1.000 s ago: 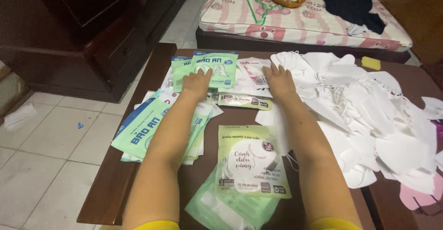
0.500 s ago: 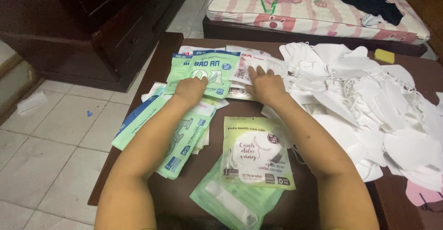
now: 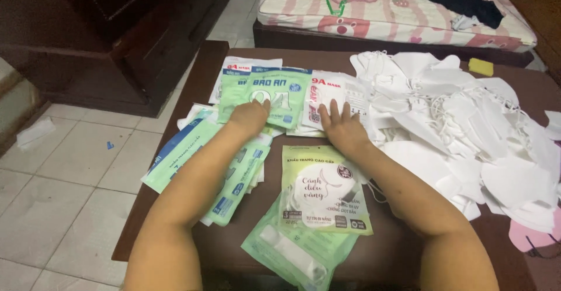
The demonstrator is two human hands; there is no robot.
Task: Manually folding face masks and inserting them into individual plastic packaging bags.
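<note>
My left hand [image 3: 250, 117] rests with curled fingers on a green mask packet [image 3: 273, 95] at the back of a dark wooden table [image 3: 204, 57]. My right hand [image 3: 342, 126] lies flat, fingers spread, on a white mask packet with red print [image 3: 327, 92]. Between my forearms lies a pale green packet with a white mask picture [image 3: 325, 190], on top of another green packet [image 3: 292, 253]. A fan of green and blue packets [image 3: 193, 151] lies under my left forearm.
A big heap of loose white face masks [image 3: 461, 127] covers the table's right half. A small yellow block [image 3: 481, 66] and a pink mask [image 3: 532, 235] lie near the right side. A dark cabinet [image 3: 117, 28] stands left; a pink-patterned mattress [image 3: 397, 10] lies behind. Tiled floor [image 3: 64, 180] at left.
Both hands have drawn back toward me across the packets at the back of the table, and the camera has moved closer and lower over the table.
</note>
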